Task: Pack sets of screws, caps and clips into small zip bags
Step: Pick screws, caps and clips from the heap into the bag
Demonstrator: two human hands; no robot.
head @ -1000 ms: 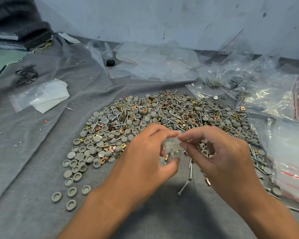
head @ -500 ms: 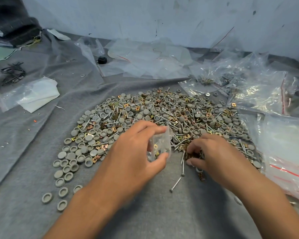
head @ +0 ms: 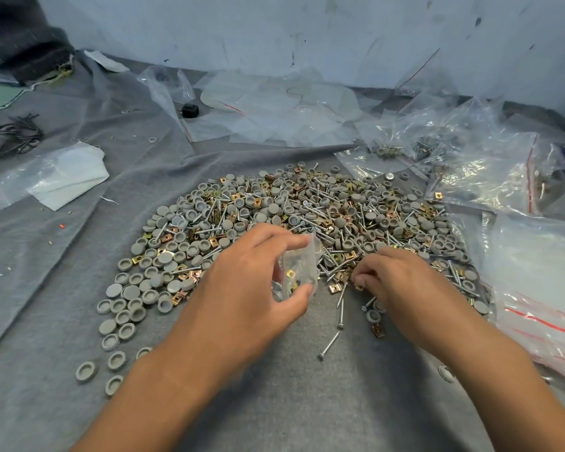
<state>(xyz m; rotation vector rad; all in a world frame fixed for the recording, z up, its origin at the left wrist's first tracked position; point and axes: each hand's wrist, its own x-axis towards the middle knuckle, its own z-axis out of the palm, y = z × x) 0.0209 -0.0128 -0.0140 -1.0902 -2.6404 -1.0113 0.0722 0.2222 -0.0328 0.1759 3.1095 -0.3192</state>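
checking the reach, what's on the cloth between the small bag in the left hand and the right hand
In the head view, loose screws and brass clips on grey cloth lie between the small bag and the right hand.

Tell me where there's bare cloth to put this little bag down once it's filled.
Bare grey cloth lies between the forearms, near the pile. More lies left of the scattered caps, below the white paper. The right is crowded with plastic bags; the back holds loose bags.

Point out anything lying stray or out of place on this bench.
A few grey round plastic caps and one silver screw lie apart from the main pile of caps, screws and brass clips, loose on the grey cloth. Nothing looks damaged.
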